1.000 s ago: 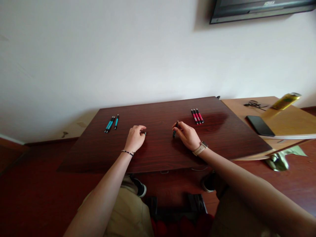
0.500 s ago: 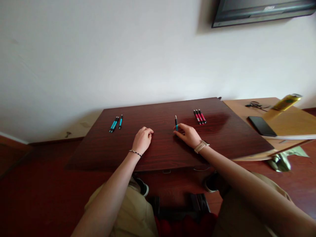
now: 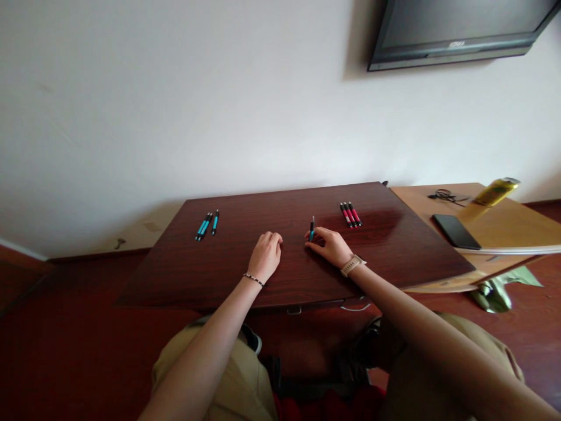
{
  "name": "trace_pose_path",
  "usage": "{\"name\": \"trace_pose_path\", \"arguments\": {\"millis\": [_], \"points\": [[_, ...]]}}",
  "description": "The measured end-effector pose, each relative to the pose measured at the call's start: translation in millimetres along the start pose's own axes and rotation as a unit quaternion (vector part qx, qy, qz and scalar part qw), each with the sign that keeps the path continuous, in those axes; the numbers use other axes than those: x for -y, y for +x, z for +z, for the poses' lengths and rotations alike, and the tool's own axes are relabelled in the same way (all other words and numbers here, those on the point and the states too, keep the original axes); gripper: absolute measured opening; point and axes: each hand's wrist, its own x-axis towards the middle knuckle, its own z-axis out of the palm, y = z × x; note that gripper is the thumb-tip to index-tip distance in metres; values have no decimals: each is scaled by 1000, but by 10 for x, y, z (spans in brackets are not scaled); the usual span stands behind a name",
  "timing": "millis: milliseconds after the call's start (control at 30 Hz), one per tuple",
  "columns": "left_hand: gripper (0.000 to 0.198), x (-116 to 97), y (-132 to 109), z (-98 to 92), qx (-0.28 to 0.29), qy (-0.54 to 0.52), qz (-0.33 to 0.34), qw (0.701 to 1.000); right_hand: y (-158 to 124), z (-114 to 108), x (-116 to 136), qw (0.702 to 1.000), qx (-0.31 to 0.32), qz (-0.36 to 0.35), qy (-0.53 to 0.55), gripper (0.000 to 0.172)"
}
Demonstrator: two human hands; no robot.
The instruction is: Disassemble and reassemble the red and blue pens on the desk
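My right hand (image 3: pixel 331 246) rests on the dark wooden table (image 3: pixel 394 257) and pinches a blue pen (image 3: pixel 311 228), which stands nearly upright in its fingertips. A tan watch sits on that wrist. My left hand (image 3: pixel 266 255), with a bead bracelet on the wrist, lies on the table with its fingers curled under; nothing shows in them. Three blue pens (image 3: pixel 207 224) lie side by side at the far left of the table. Three red pens (image 3: pixel 349 214) lie together at the far right, a little beyond my right hand.
A lighter wooden desk (image 3: pixel 517 228) adjoins the table on the right, with a black phone (image 3: pixel 456 231), a coiled black cable (image 3: pixel 446 195) and a yellow can (image 3: pixel 495 191) on it. A wall-mounted screen (image 3: pixel 456 29) hangs above. Green cloth (image 3: pixel 499 290) lies below the desk.
My right hand has tipped the blue pen from lying on the table to nearly upright. My left hand has slid right, towards it. The camera view has tilted up slightly.
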Motion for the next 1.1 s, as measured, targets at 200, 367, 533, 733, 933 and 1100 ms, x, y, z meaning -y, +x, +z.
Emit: {"name": "trace_pose_path", "arguments": {"millis": [200,367,533,733,933,1100], "points": [[23,38,15,-2,0,-41,2,999,0,4,-11,1000,3,9,17,22],[23,61,17,1,6,-54,-4,999,-5,10,-20,999,2,12,34,17],[22,82,15,8,6,-63,-3,998,-3,9,-21,999,14,35,31,16],[21,42,-2,-22,8,-46,5,999,6,7,-22,999,15,35,-17,21],[21,-16,-7,-52,15,-30,15,999,8,10,-31,999,31,35,-10,28],[21,-17,-13,-44,20,-21,12,1000,5,15,-23,999,24,34,2,43]]}}
